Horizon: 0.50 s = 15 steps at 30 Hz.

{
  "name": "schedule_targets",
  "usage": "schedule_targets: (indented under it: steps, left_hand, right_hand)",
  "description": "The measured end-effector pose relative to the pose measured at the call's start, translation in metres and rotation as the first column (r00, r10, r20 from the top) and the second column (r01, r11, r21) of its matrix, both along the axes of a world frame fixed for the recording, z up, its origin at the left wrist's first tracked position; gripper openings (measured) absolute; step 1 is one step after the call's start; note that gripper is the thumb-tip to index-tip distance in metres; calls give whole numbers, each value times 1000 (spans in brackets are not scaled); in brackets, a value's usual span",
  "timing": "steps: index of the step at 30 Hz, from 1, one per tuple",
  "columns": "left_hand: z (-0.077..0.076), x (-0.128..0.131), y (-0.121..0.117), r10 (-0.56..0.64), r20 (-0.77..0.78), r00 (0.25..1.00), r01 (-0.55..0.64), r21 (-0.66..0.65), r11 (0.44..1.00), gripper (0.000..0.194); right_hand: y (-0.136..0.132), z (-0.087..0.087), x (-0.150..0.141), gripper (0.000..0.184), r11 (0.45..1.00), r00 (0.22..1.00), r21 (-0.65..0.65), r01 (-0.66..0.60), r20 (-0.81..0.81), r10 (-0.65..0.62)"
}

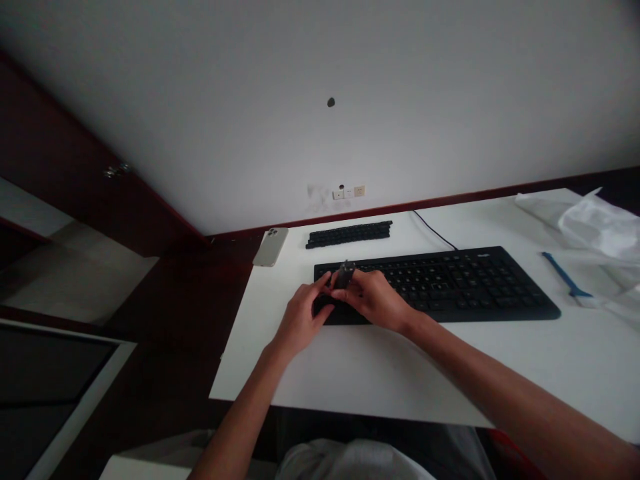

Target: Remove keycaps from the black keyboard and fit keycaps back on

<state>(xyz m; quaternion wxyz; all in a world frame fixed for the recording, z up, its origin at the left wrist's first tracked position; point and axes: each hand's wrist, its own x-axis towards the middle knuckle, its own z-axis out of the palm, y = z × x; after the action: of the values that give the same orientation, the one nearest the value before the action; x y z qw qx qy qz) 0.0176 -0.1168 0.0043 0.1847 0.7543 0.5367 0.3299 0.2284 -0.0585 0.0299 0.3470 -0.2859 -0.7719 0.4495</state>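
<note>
A black keyboard (500,283) lies on the white table, its left end partly covered by my hands. My right hand (375,297) pinches a small dark upright object (345,273) over the keyboard's left part; its exact kind is too small to make out. My left hand (301,313) rests at the keyboard's left end, thumb and forefinger apart, fingertips close to those of the right hand. Behind the keyboard lie rows of loose black keycaps (349,234), set side by side in a block.
A phone (271,247) lies at the table's back left corner. To the right are a blue brush (565,275) and crumpled white plastic (595,223). The keyboard's cable (434,230) runs back towards the wall (240,133), which has sockets (349,193).
</note>
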Motion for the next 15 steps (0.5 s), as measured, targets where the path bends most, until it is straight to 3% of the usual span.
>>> schedule_targets:
  steps: [3,5,15]
  left_hand:
    - [1,1,2,3,-17,1000,-3,-14,1000,78]
    - [1,2,3,13,-27,1000,-14,-21,1000,79]
    - [1,0,5,-12,-146,989,13,7,1000,73]
  right_hand:
    - [3,-9,-5,26,965,982,-262,15,-177,-63]
    - [4,-14,-8,32,930,967,-368,27,-227,-118]
    - [9,-17,-12,35,900,962,-411,146,-152,-226]
